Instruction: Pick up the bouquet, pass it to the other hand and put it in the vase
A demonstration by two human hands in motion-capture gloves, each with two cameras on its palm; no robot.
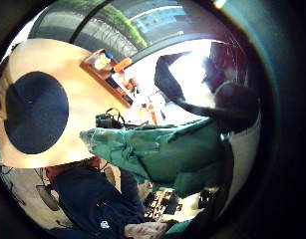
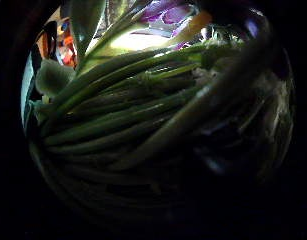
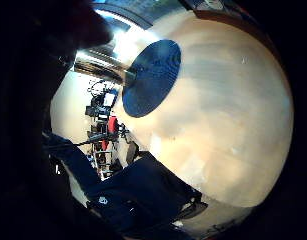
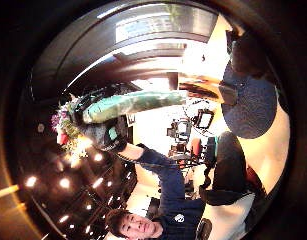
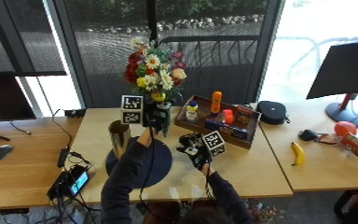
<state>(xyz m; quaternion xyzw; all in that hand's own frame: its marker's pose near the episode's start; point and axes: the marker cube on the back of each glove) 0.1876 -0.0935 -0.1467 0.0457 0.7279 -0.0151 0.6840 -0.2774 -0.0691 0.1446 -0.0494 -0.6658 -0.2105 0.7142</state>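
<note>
Now holding the bouquet (image 5: 154,70) aloft.
My left hand (image 5: 156,116) is gripping its stems; right hand (image 5: 194,151) is hanging relaxed; vase (image 5: 119,135) is waiting at centre-left.

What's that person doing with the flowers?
The person is holding a bouquet up in their left hand, above a gold vase that stands on a dark round mat. The flowers aren't in the vase yet. Their right hand hangs nearby over the table, holding nothing.
</note>
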